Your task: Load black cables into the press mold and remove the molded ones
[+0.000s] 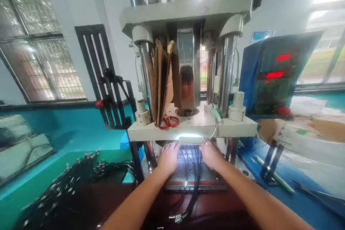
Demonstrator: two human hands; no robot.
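My left hand and my right hand reach under the platform of a press, one at each side of a metal mould plate. The fingers of both hands are bent around its side edges; their tips are partly hidden. Between the hands, several thin black cables come out of the plate and hang toward me. Their bundled lower ends carry metal connectors over the dark red surface. A bright lamp glows just above the plate.
The white press platform bears red-handled scissors and upright cardboard pieces. Steel columns flank it. A heap of cables lies at left. A blue control box with red digits and a blue table are at right.
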